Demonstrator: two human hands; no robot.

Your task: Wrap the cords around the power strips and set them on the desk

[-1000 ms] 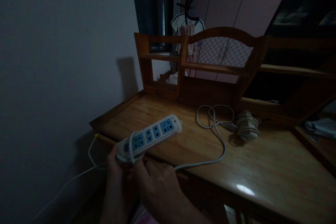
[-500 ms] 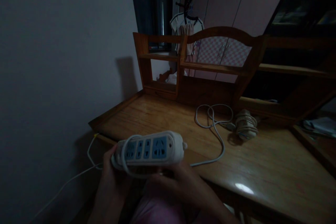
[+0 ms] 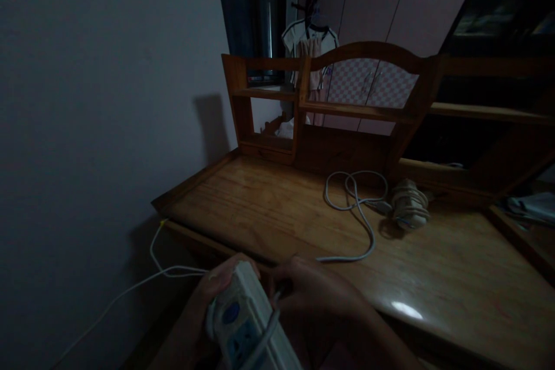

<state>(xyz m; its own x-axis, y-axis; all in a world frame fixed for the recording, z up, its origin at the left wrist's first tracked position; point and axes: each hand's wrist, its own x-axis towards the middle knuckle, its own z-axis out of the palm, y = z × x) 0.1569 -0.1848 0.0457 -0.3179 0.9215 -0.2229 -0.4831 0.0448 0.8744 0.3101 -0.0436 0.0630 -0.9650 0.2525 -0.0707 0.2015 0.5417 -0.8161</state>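
A white power strip (image 3: 248, 306) with blue sockets is tilted at the bottom of the view, its near end cut off by the frame. My left hand (image 3: 217, 289) is closed around its far end and left side. Just right of the strip, my right hand (image 3: 312, 289) pinches the grey-white power cord (image 3: 271, 324), which crosses over the strip's face. More of that cord's colour lies on the desk as a loose loop (image 3: 368, 231), running from behind my right hand to a plug.
The wooden desk (image 3: 260, 214) carries another strip wrapped in its cord (image 3: 410, 205) at the right. A wooden shelf unit (image 3: 299, 110) stands along the back. A thin white cable (image 3: 125, 289) hangs at the left by the wall (image 3: 108, 127).
The power strip has swung from lying level to pointing down toward me, and sits lower. My left hand has moved right and my right hand now grips the cord beside the strip.
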